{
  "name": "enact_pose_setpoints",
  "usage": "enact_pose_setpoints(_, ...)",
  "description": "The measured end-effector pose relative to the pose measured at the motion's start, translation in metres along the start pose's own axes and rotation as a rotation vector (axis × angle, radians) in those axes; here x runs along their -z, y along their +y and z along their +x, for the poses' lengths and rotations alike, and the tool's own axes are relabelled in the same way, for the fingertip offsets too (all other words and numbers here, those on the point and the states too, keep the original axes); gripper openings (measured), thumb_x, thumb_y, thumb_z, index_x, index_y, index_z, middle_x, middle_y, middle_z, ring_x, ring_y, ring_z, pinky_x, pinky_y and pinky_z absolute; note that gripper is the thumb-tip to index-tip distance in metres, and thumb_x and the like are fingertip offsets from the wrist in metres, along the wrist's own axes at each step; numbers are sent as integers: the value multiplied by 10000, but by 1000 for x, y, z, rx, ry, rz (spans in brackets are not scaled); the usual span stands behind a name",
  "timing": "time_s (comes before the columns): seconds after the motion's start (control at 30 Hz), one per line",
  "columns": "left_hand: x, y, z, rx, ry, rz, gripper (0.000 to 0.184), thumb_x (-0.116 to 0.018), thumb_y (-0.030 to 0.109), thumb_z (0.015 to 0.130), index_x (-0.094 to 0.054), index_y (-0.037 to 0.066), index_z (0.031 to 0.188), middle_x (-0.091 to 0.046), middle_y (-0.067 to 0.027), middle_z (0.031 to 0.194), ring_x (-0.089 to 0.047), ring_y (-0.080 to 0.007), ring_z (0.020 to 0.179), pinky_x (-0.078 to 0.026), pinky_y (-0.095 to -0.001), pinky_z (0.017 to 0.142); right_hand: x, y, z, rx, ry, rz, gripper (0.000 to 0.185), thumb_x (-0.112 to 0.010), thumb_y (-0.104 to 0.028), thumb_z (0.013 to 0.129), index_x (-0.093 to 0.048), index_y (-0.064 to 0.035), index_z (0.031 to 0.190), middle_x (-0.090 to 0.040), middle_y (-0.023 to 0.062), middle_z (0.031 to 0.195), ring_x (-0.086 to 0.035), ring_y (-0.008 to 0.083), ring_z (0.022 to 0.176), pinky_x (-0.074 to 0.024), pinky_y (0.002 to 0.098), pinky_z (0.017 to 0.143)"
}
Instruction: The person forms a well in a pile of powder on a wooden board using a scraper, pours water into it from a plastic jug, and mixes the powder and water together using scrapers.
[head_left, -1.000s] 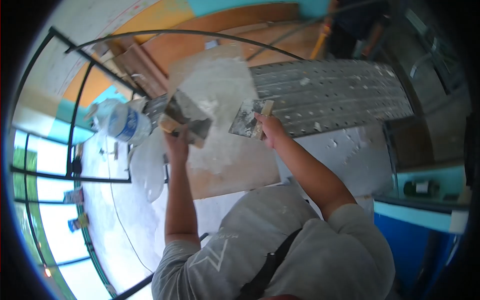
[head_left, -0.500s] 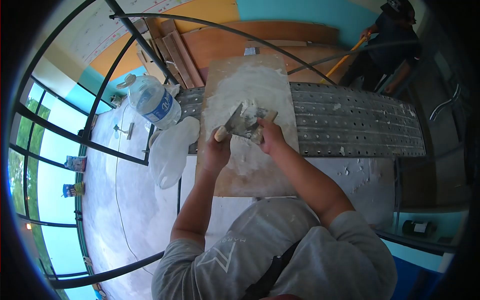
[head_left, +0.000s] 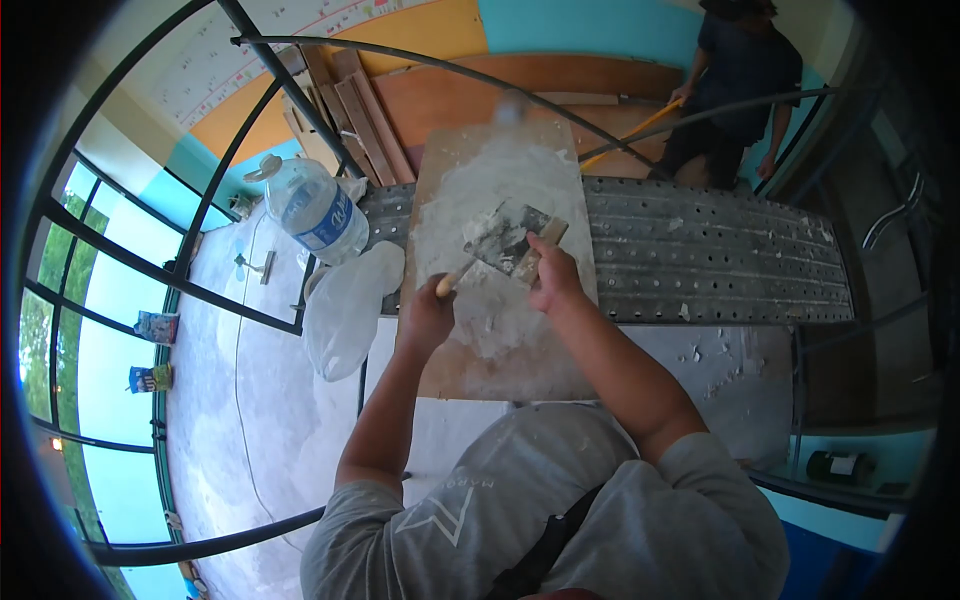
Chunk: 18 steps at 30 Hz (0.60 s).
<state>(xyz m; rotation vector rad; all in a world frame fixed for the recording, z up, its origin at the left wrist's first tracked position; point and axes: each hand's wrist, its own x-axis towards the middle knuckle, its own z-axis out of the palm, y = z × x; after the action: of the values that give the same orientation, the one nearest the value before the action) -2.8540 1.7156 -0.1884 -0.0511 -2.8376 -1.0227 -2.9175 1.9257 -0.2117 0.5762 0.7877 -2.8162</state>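
My left hand [head_left: 427, 318] is closed around the pale handle of a putty knife [head_left: 450, 280]. The knife slants up to the right, its blade at the near left edge of a broad rectangular scraper [head_left: 508, 235]. My right hand [head_left: 556, 280] grips that scraper by the wooden strip along its right side. White paste coats part of the scraper's face. Both tools are above a brown board [head_left: 465, 378] smeared with white paste. How far the knife's blade touches the scraper is hard to tell.
Under the board runs a perforated metal plank [head_left: 710, 250]. A large water jug [head_left: 325, 215] and a plastic bag [head_left: 345, 310] sit to the left. Dark scaffold tubes [head_left: 170, 275] cross the left and back. A person [head_left: 745, 85] holding a yellow pole stands at the back right.
The putty knife has dropped from a raised slant over the scraper to its near left edge. The scraper has turned slightly. The person at the back has shifted left.
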Motion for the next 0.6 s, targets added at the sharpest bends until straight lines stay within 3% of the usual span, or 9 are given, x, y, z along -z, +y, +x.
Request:
enact_pose_setpoints(0.13, 12, 9, -8, -92, 81, 106, 306, -625, 77, 854, -610, 81, 1160, -658, -192, 1005, -615, -392, 960, -476, -454, 844, -17, -30, -10, 96, 173, -299, 305, -635, -232, 914, -563, -34, 1135, -620, 70, 1011, -632, 218, 870, -519, 370, 784)
enact_pose_setpoints(0.23, 20, 22, -12, -278, 127, 192, 324, -567, 2, 812, -648, 103, 1110, -655, -125, 1071, -583, -346, 1023, -455, -429, 896, 7, -19, 21, 288, 282, -516, 396, -620, -260, 919, -519, 34, 1165, -620, 149, 1071, -627, 263, 939, -497, 348, 782)
enact_pose_setpoints(0.33, 12, 40, -21, -361, 61, 218, 349, -559, -13, 788, -652, 99, 1106, -660, -117, 1074, -581, -339, 1011, -448, -429, 900, 14, -15, 15, 346, 330, -683, 407, -608, -277, 926, -523, 48, 1156, -621, 185, 1087, -636, 301, 904, -501, 378, 766)
enact_pose_setpoints(0.43, -10, 43, -15, -342, -26, 196, 332, -589, -7, 794, -653, 93, 1105, -658, -118, 1074, -578, -347, 1004, -461, -439, 892, 0, -12, -19, 397, 365, -908, 372, -607, -285, 930, -561, 44, 1096, -628, 148, 941, -628, 253, 840, -494, 388, 763)
enact_pose_setpoints(0.6, -41, 27, 46, -377, -6, 264, 270, -576, 63, 836, -651, 79, 1096, -667, -180, 982, -597, -390, 932, -478, -470, 838, 35, 1, -27, 194, 141, -1058, 411, -615, -336, 923, -590, 35, 1098, -653, 153, 928, -620, 259, 855, -478, 391, 737)
